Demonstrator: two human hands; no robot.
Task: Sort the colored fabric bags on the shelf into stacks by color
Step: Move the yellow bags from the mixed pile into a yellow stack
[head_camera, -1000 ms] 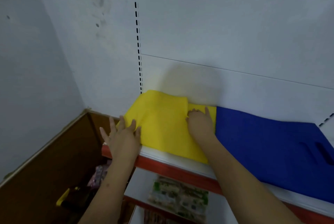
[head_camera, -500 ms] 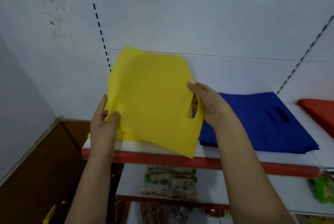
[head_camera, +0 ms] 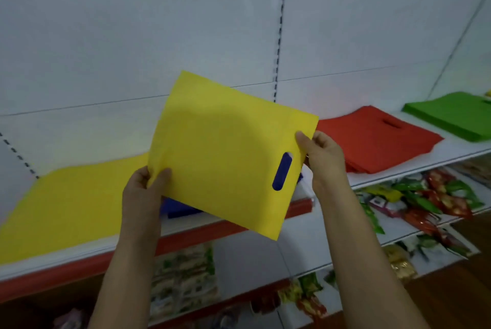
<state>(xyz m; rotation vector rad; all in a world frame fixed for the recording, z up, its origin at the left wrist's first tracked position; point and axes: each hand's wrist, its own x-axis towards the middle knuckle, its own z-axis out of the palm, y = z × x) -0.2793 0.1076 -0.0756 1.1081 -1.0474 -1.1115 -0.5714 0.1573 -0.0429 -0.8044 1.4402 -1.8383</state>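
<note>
At the far left we see a flat stack of yellow fabric bags (head_camera: 66,203) lying on the white shelf with the red front edge (head_camera: 398,169). Just right of it, our left hand (head_camera: 144,190) pinches the lower left corner of a single flat yellow fabric bag with a slot handle (head_camera: 225,153), thumb on the front face and fingers behind. We hold this bag up in the air in front of the shelf, tilted so its left corner sits higher than its bottom right one. Below and behind it we glimpse a blue fabric bag (head_camera: 180,207) on the shelf, and blue shows through the handle slot as well. Our right hand (head_camera: 324,158) grips the bag's right edge beside the slot, fingers curled round the fabric. Further right lies a stack of red fabric bags (head_camera: 377,140), then a stack of green fabric bags (head_camera: 451,118) at the far end. Packets of snacks (head_camera: 425,203) fill the lower shelves.

We judge that we are mid-carry with one yellow bag, lifted clear and not yet placed. Since yellow belongs with yellow, the next move likely calls for swinging the bag left and laying it flat on the yellow stack, edges lined up. The thin fabric may flop or fold, so keeping both corners taut as we lower it should help.
</note>
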